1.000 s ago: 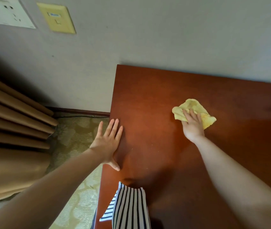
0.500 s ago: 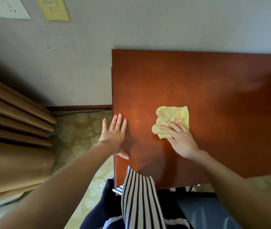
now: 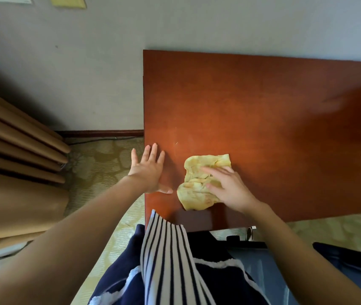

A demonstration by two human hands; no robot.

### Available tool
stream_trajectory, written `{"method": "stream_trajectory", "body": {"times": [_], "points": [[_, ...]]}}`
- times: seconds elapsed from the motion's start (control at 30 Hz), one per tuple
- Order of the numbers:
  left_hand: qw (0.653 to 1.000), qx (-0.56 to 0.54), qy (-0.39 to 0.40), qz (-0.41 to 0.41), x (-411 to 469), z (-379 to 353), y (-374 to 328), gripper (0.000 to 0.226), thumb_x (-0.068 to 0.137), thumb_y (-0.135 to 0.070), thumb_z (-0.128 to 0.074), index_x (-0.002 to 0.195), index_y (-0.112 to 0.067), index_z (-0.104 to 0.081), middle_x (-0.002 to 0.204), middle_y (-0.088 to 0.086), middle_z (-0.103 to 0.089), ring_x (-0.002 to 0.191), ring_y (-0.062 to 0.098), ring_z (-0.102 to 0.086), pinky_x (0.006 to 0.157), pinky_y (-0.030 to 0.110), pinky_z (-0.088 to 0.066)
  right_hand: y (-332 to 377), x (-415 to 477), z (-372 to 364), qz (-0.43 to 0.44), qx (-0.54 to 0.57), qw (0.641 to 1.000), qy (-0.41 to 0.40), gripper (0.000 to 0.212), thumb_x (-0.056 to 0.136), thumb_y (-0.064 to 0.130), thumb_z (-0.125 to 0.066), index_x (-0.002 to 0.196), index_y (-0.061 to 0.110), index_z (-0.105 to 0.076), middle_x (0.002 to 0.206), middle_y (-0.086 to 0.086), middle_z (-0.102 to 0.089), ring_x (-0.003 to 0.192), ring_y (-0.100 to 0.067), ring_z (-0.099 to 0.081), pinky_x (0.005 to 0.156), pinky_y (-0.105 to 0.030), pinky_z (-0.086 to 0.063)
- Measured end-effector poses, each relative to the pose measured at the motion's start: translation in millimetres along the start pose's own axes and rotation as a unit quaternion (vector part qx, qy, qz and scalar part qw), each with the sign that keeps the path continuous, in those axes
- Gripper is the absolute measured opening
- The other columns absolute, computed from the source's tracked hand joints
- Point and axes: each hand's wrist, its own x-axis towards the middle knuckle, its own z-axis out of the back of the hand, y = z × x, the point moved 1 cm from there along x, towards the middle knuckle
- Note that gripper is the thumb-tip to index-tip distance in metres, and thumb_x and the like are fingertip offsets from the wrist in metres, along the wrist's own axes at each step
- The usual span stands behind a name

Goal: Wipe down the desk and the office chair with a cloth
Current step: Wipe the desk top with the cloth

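With the right hand pressing the cloth flat on the desk, just right of the open, braced left hand, a loose palm hold may let the cloth bunch and skip areas

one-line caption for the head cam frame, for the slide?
Right hand presses a yellow cloth flat on the wooden desk near its front-left corner; left hand braces, open, on the edge.
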Motion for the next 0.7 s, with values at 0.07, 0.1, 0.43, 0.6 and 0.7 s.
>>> {"method": "stream_trajectory", "body": {"times": [0.07,0.1,0.43,0.6,0.7], "points": [[0.999,-0.033,-0.014,0.007,-3,-4,0,0.113,0.078,-0.075,-0.048,0.15,-0.014,0.013,0.157,0.011,0.022,0.144,0.029,0.019,0.111,0.06,0.007,-4,13,9,0.028,-0.1,0.993,-0.056,0.046,0.089,0.024,-0.058,0.133,0.028,-0.047,0.13,0.013,-0.047,0.123,-0.014,-0.035,0.099,-0.03,-0.027],[0.998,-0.049,-0.021,0.013,-4,-7,0,0.11,0.079,-0.074,-0.047,0.151,-0.015,0.011,0.157,0.01,0.021,0.145,0.028,0.018,0.112,0.06,0.007,-7,17,12,0.028,-0.119,0.99,-0.068,0.044,0.086,0.025,-0.061,0.129,0.025,-0.05,0.127,0.008,-0.049,0.119,-0.017,-0.039,0.097,-0.031,-0.031],[0.981,-0.156,-0.076,0.086,-15,-21,-14,0.101,0.08,-0.074,-0.045,0.152,-0.019,0.0,0.16,0.005,0.01,0.145,0.027,0.016,0.112,0.056,0.009,-16,3,13,0.124,-0.037,0.983,-0.128,0.009,0.087,0.002,-0.062,0.09,0.007,-0.068,0.088,-0.002,-0.061,0.078,-0.022,-0.06,0.067,-0.034,-0.049],[0.973,-0.173,-0.096,0.118,-16,-20,-21,0.1,0.08,-0.072,-0.048,0.152,-0.02,-0.004,0.16,0.004,0.006,0.146,0.027,0.013,0.113,0.056,0.008,-32,23,43,0.12,0.018,0.964,-0.235,0.016,0.083,-0.004,-0.064,0.095,0.006,-0.069,0.088,-0.004,-0.06,0.071,-0.012,-0.055,0.07,-0.03,-0.049],[0.97,-0.183,-0.097,0.131,-17,-23,-26,0.099,0.08,-0.071,-0.049,0.152,-0.021,-0.005,0.16,0.003,0.006,0.146,0.026,0.013,0.113,0.056,0.008,-45,34,45,0.034,0.027,0.978,-0.206,0.037,0.087,0.006,-0.063,0.124,0.009,-0.059,0.102,-0.009,-0.058,0.085,-0.016,-0.055,0.084,-0.036,-0.051]]}}
